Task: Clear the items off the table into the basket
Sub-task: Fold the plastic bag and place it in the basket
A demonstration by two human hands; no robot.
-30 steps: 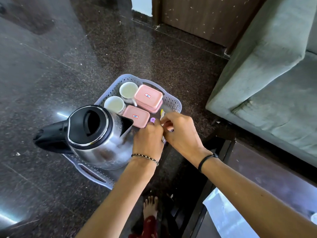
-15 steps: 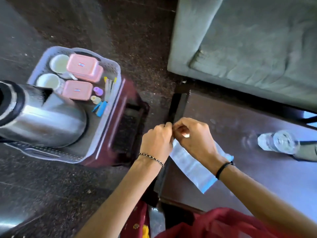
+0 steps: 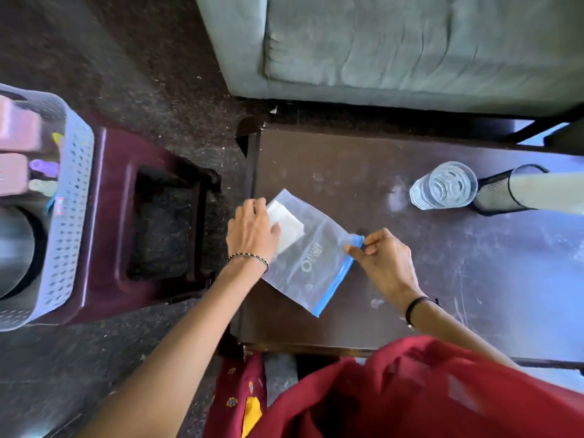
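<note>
A clear zip bag (image 3: 311, 252) with a blue seal strip lies on the dark table (image 3: 410, 279), a white folded piece inside it. My left hand (image 3: 252, 232) rests on the bag's left end, fingers laid over it. My right hand (image 3: 384, 259) pinches the blue strip at the bag's right corner. A clear glass (image 3: 444, 184) and a black mesh holder (image 3: 505, 192) stand at the table's right. The grey perforated basket (image 3: 68, 216) sits on a maroon stool (image 3: 142, 216) at the left, holding a steel kettle (image 3: 12, 248), pink boxes and small items.
A grey-green sofa (image 3: 395, 49) runs along the table's far side. Dark speckled floor lies between stool and table. My red clothing (image 3: 395, 393) covers the near table edge.
The view swung right from the basket to the table. Both hands left the basket, came over the zip bag and spread apart onto its two ends.
</note>
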